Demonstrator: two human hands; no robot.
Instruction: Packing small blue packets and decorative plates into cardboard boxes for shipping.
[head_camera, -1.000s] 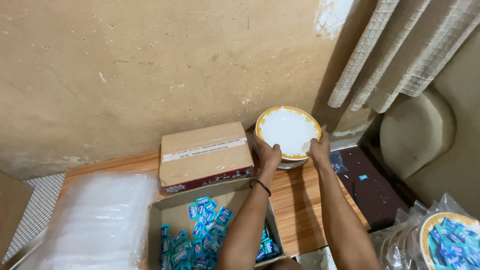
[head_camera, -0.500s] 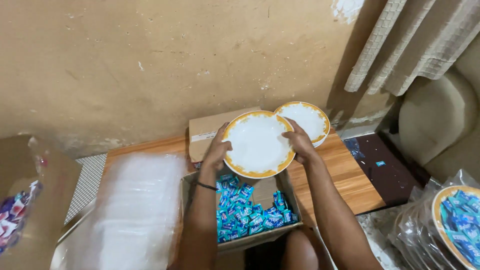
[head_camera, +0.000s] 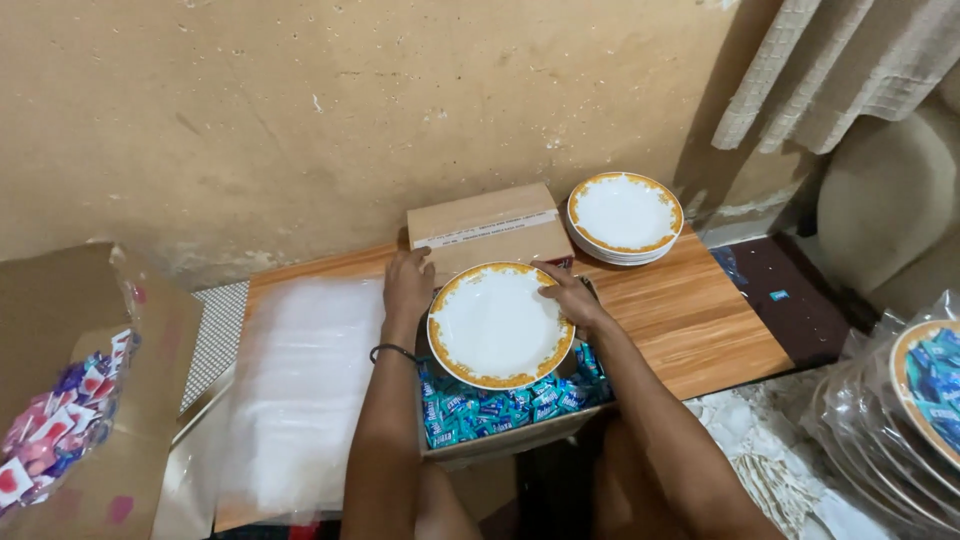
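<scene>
Both my hands hold one white plate with an orange patterned rim (head_camera: 498, 324) above an open cardboard box of blue candy packets (head_camera: 497, 410). My left hand (head_camera: 408, 285) grips its left edge and my right hand (head_camera: 568, 294) grips its right edge. A stack of matching plates (head_camera: 624, 217) rests on the wooden board (head_camera: 690, 320) at the back right, beside a closed cardboard box (head_camera: 487, 231).
A pile of clear plastic sheets (head_camera: 300, 390) lies to the left. An open box with pink and purple packets (head_camera: 62, 420) stands at the far left. Wrapped plates filled with blue packets (head_camera: 915, 410) sit at the right. A wall rises close behind.
My hands lifted a plate off the stack at the back right and brought it toward me, over the box of blue packets. The view has shifted right.
</scene>
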